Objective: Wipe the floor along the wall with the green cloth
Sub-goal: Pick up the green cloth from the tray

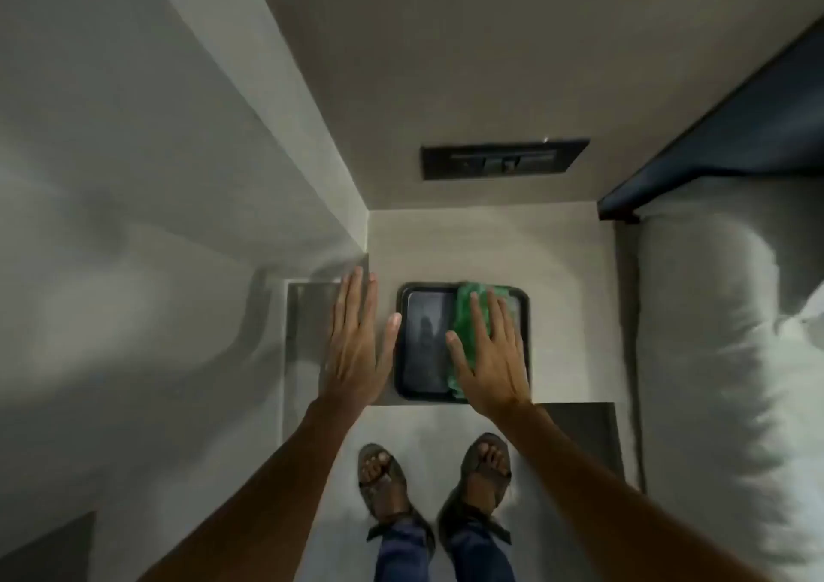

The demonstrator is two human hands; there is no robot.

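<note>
The green cloth (pixel 467 310) lies crumpled on the right half of a black tray (pixel 423 345), which sits on a small pale table (pixel 562 265) against the wall (pixel 446 59). My right hand (pixel 490 358) rests flat on the cloth with its fingers spread and covers most of it. My left hand (pixel 356 345) lies flat and open on the tabletop just left of the tray, its thumb touching the tray's rim. The pale floor (pixel 437 430) shows below the table's front edge.
My two sandalled feet (pixel 432 479) stand on the floor close to the table. A bed with white bedding (pixel 722 336) and a dark headboard (pixel 758 126) fills the right side. A black switch panel (pixel 504 160) is on the wall. A grey wall (pixel 133 180) closes the left.
</note>
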